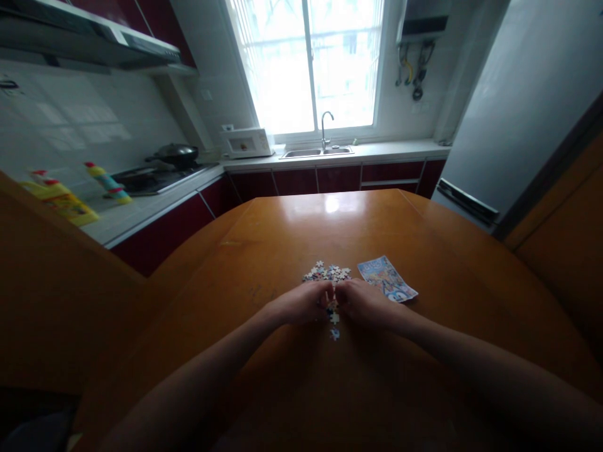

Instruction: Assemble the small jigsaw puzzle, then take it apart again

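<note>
My left hand [309, 302] and my right hand [362, 302] meet over the middle of the table with fingers curled inward. Small pale bits of a jigsaw puzzle piece [334, 287] show between the two sets of fingertips, which are closed on it; its outline is mostly hidden. Just beyond my hands lies a heap of loose jigsaw pieces [332, 272]. Nearer to me, a single pale piece [334, 318] and a bluish one [335, 334] lie in a short line below my fingers. To the right, a printed picture sheet [386, 278] lies flat, close to my right wrist.
The brown wooden table [330, 232] has a rounded outline. Beyond it stand a counter with a sink [315, 152], a faucet [325, 129] and a white microwave [247, 143]. A stove with a lidded pan [175, 154] and bottles are at left, a refrigerator [513, 119] at right.
</note>
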The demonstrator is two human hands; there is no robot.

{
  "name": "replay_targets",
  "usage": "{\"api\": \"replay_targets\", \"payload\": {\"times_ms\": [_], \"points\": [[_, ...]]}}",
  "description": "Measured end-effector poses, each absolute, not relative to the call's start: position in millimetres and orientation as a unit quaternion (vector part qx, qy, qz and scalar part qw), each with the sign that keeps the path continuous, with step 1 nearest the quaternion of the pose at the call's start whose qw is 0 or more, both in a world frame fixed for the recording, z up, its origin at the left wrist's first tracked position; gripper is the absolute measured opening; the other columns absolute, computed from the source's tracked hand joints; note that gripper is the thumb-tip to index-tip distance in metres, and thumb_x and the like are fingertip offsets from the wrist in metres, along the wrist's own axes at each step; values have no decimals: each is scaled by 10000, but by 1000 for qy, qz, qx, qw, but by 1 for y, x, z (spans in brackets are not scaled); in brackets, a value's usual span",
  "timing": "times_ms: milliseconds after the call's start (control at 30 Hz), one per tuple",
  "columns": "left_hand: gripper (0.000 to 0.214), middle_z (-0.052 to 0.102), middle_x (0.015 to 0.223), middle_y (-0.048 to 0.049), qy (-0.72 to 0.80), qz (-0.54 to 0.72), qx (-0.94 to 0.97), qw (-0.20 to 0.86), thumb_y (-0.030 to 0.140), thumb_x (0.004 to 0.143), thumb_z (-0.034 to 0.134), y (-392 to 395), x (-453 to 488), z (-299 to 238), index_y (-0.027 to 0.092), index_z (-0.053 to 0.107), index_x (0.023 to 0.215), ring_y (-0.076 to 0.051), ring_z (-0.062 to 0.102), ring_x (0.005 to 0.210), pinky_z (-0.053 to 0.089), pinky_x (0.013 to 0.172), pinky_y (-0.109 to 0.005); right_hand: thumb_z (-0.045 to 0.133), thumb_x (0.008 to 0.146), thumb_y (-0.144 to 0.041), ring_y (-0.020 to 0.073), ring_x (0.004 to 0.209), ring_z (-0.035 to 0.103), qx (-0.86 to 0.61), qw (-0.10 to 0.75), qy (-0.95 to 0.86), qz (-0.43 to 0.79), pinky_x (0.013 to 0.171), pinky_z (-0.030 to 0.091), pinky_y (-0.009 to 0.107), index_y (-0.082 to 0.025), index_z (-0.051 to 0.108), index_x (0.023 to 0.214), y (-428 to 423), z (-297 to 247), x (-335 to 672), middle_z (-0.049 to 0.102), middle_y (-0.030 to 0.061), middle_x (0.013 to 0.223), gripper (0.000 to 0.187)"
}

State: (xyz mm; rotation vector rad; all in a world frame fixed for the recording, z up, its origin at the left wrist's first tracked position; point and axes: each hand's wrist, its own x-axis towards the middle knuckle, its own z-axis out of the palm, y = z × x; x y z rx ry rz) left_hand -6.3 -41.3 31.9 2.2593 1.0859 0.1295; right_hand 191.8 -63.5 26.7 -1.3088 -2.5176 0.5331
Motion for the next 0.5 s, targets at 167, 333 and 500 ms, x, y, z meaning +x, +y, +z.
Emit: {"api": "replay_targets", "payload": {"times_ms": [167,333,500], "points": [[169,579,724,22,393,25,863,316,62,669,606,-41,-6,35,151,611,812,-111,493,646,351,569,-208,565,781,-111,175,751,619,-497,147,-834,192,616,332,244,-203,706,852,-54,18,192,717,51,833,183],[152,576,760,5,365,44,879,302,62,671,623,-42,-6,37,145,583,791,-122,495,696,372,611,-218,564,812,-90,168,803,618,-491,180,-830,195,679,372,237,-214,737,868,-47,13,195,701,54,897,219],[149,569,752,20,356,67,880,306,67,712,562,-40,-8,38,153,582,832,-103,477,667,361,590,-202,574,853,-139,152,753,596,-483,192,-835,179,647,366,242,-223,766,867,-55,21,193,671,63,931,210]]}}
